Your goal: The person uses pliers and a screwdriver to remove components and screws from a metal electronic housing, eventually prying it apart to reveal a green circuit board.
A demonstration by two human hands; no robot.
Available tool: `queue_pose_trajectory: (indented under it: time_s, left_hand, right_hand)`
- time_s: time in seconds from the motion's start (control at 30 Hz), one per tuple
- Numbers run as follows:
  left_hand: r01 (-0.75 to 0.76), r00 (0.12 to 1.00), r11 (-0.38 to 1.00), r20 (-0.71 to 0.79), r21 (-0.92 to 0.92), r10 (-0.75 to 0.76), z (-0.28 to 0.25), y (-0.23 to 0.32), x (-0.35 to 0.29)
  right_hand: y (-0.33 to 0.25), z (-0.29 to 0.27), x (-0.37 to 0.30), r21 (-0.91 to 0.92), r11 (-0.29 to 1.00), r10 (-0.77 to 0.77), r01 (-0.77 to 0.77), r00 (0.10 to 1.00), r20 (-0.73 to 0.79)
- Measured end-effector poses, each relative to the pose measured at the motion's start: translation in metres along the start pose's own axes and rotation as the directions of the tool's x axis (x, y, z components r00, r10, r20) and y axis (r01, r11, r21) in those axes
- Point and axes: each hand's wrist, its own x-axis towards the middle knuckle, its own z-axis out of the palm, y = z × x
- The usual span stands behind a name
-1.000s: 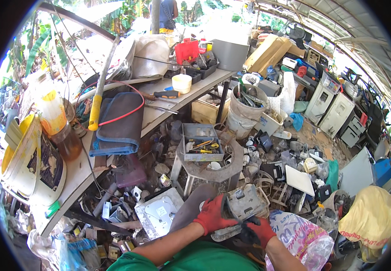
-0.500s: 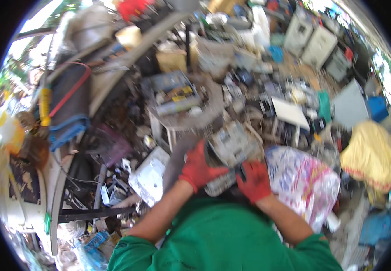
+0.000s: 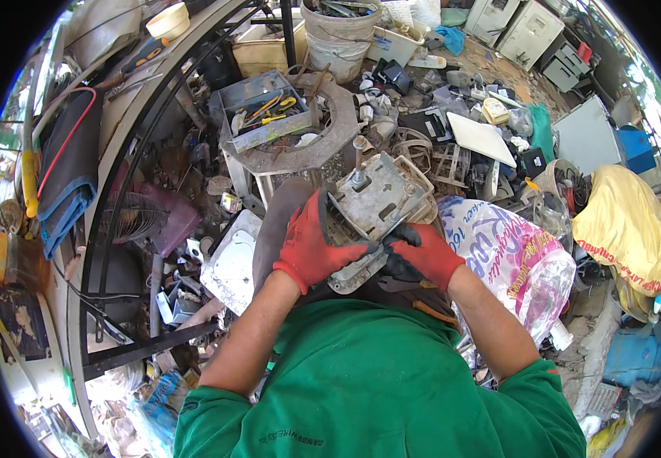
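Note:
A dirty grey metal housing [image 3: 378, 197], boxy, with slots and bolts in its plate, rests tilted on my lap. My left hand [image 3: 311, 248], in a red glove with dark fingertips, is closed round its left side, the thumb reaching along the near edge. At the near right corner my gloved right hand [image 3: 426, 256] has its fingers pressed together against the housing; any small part between them is hidden. An upright bolt [image 3: 359, 159] rises from the far left corner of the housing.
Ahead stands an octagonal metal stand [image 3: 338, 114] bearing a blue-grey toolbox [image 3: 258, 107] with yellow-handled tools. A black metal frame [image 3: 147, 355] runs along my left. A printed plastic sack [image 3: 510, 256] lies to the right, a yellow sack [image 3: 624, 225] beyond it. Scrap covers the ground.
The surroundings have shifted upward and leftward in the picture, which is sharper now. The housing stays between both hands, and its upright bolt shows clearly.

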Motion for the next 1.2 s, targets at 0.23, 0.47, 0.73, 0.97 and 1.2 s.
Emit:
queue_pose_trajectory:
  time_s: [0.23, 0.47, 0.73, 0.97, 1.2]
  left_hand:
    - [0.018, 1.000, 1.000, -0.002, -0.016, -0.018, -0.001, 0.005, 0.000]
    - [-0.003, 1.000, 1.000, -0.011, -0.009, 0.003, -0.002, 0.006, 0.001]
    - [-0.005, 1.000, 0.999, 0.005, 0.049, 0.005, -0.003, 0.003, -0.004]
    - [-0.026, 1.000, 0.998, -0.003, 0.056, 0.026, -0.001, 0.003, -0.001]
    - [-0.016, 0.998, 0.997, 0.061, 0.075, 0.012, -0.010, 0.005, -0.002]
  right_hand:
    - [-0.011, 0.031, -0.013, -0.467, 0.873, -0.300, 0.142, 0.911, -0.283]
    - [-0.016, 0.039, -0.016, -0.873, 0.463, -0.606, 0.151, 0.773, -0.187]
    - [0.003, 0.035, -0.022, -0.373, 0.921, -0.243, 0.108, 0.910, -0.336]
    - [0.005, 0.038, -0.018, 0.076, 0.997, 0.046, -0.025, 0.957, -0.287]
    - [0.000, 0.026, -0.013, 0.699, 0.633, 0.355, -0.334, 0.927, 0.122]
